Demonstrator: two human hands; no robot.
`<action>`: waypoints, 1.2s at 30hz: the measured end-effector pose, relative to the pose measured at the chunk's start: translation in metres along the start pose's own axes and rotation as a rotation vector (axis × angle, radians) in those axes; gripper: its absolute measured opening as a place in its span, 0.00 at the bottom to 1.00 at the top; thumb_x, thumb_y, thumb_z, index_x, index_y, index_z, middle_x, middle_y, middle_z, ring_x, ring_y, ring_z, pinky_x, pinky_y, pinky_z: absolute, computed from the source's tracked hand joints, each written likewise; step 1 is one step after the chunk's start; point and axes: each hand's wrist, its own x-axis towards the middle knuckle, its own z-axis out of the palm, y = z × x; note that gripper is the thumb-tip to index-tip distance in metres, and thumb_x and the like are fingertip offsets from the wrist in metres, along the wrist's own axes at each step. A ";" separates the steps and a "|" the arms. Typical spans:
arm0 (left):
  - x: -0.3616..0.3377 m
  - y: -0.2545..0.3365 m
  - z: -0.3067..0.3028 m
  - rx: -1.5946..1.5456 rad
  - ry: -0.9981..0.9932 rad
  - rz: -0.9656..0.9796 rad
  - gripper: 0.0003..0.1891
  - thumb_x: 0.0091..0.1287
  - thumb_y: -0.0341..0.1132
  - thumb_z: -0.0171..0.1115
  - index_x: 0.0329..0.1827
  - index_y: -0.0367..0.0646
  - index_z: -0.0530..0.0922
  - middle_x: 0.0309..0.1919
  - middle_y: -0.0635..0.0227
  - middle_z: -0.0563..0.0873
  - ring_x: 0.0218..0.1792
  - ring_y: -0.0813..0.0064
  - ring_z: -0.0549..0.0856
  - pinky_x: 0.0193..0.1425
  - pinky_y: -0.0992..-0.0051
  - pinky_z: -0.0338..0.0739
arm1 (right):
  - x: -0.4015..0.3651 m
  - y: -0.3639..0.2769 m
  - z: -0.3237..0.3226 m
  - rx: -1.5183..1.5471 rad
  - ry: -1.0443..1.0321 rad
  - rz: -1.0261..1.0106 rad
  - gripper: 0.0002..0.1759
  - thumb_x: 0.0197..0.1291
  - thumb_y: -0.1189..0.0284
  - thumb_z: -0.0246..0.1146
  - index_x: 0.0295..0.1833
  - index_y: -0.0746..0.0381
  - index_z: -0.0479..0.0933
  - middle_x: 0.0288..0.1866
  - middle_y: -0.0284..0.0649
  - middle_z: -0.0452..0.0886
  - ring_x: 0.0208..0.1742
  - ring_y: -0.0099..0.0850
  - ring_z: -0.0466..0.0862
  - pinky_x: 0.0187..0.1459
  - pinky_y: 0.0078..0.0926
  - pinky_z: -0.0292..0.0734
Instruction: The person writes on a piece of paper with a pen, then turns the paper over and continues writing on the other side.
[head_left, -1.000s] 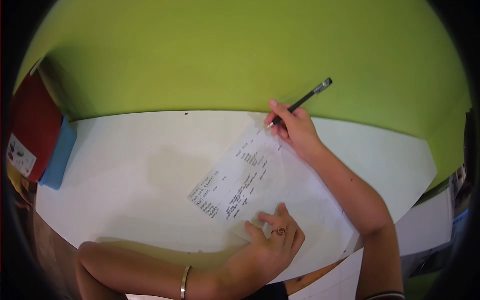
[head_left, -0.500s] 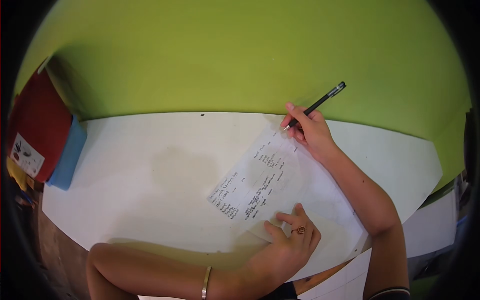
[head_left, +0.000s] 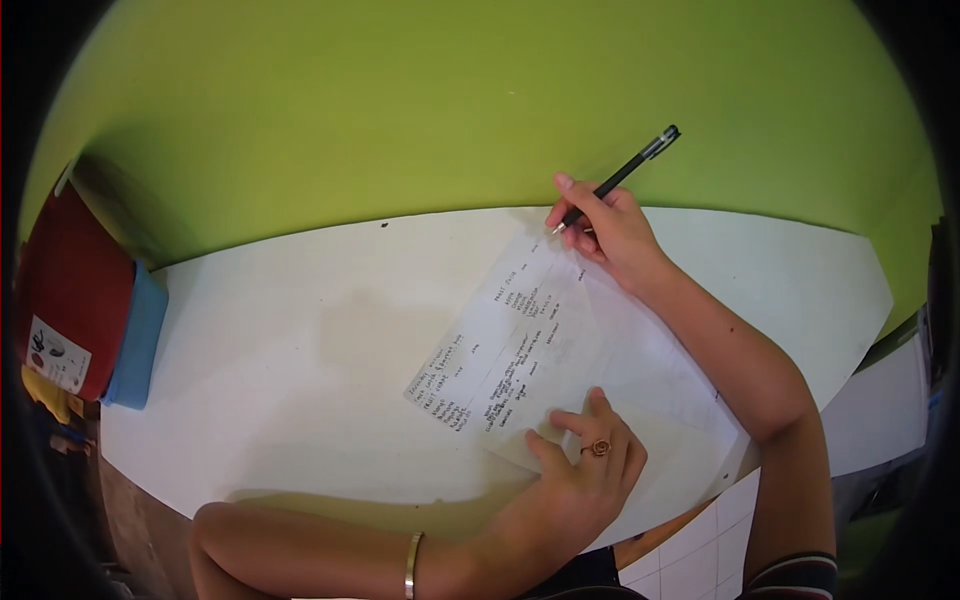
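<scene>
A sheet of paper (head_left: 470, 350) with several columns of handwriting lies slanted on the white table (head_left: 260, 340). My right hand (head_left: 615, 235) grips a black pen (head_left: 625, 175) near the sheet's top edge. The pen's tip points down and left at the paper; whether it touches cannot be made out. My left hand (head_left: 580, 470) rests over the lower part of the sheet with fingers spread, wearing a ring (head_left: 597, 447). It holds nothing.
At the left end of the table stand a red container (head_left: 80, 285) with a label and a blue bin (head_left: 138, 335). A green wall (head_left: 400, 110) rises along the table's far edge.
The view has tilted and shifted slightly, so table, paper and bins sit a little differently in the picture. My right hand still grips the pen by the sheet's top; my left hand stays spread.
</scene>
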 end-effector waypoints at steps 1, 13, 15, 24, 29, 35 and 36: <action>-0.001 -0.001 0.000 -0.003 -0.001 0.002 0.17 0.58 0.36 0.52 0.47 0.35 0.75 0.52 0.45 0.78 0.40 0.55 0.77 0.32 0.62 0.76 | 0.000 -0.002 0.001 0.001 -0.002 0.005 0.22 0.65 0.56 0.57 0.29 0.65 0.76 0.17 0.33 0.72 0.13 0.14 0.64 0.14 0.12 0.54; -0.007 -0.010 -0.009 0.009 -0.054 0.048 0.18 0.59 0.37 0.51 0.49 0.35 0.74 0.53 0.48 0.78 0.42 0.57 0.77 0.33 0.64 0.78 | -0.025 -0.005 0.031 -0.165 -0.039 -0.024 0.23 0.60 0.57 0.63 0.19 0.62 0.73 0.18 0.30 0.73 0.17 0.15 0.67 0.19 0.15 0.60; -0.007 -0.007 -0.009 0.010 -0.052 0.038 0.18 0.60 0.37 0.52 0.49 0.35 0.74 0.53 0.48 0.78 0.42 0.57 0.77 0.33 0.64 0.78 | -0.029 -0.007 0.031 -0.218 -0.061 -0.018 0.25 0.61 0.56 0.62 0.18 0.62 0.73 0.17 0.29 0.72 0.17 0.15 0.67 0.20 0.16 0.61; -0.005 0.003 -0.003 0.012 -0.031 -0.031 0.18 0.60 0.37 0.51 0.50 0.36 0.74 0.53 0.48 0.78 0.42 0.56 0.77 0.34 0.61 0.78 | -0.030 0.001 0.032 -0.286 -0.124 -0.125 0.21 0.56 0.70 0.68 0.20 0.59 0.62 0.14 0.26 0.65 0.15 0.14 0.64 0.18 0.15 0.56; -0.001 0.000 0.006 0.078 -0.015 0.059 0.19 0.57 0.38 0.53 0.47 0.34 0.75 0.49 0.50 0.81 0.37 0.59 0.79 0.27 0.66 0.81 | -0.031 0.003 0.031 -0.252 -0.135 -0.135 0.20 0.55 0.75 0.65 0.19 0.60 0.61 0.14 0.27 0.64 0.16 0.14 0.64 0.18 0.16 0.57; -0.002 0.004 -0.001 0.008 -0.035 -0.024 0.18 0.59 0.37 0.52 0.49 0.36 0.74 0.53 0.47 0.78 0.41 0.54 0.77 0.33 0.58 0.78 | -0.028 0.005 0.028 -0.315 -0.170 -0.198 0.19 0.55 0.77 0.64 0.20 0.59 0.61 0.16 0.29 0.71 0.15 0.13 0.67 0.18 0.13 0.61; -0.002 0.004 -0.001 0.002 -0.036 -0.017 0.18 0.59 0.37 0.52 0.49 0.35 0.74 0.53 0.47 0.78 0.41 0.53 0.77 0.33 0.58 0.78 | -0.028 0.006 0.028 -0.345 -0.176 -0.223 0.19 0.55 0.77 0.64 0.20 0.59 0.61 0.16 0.29 0.71 0.15 0.13 0.67 0.18 0.14 0.61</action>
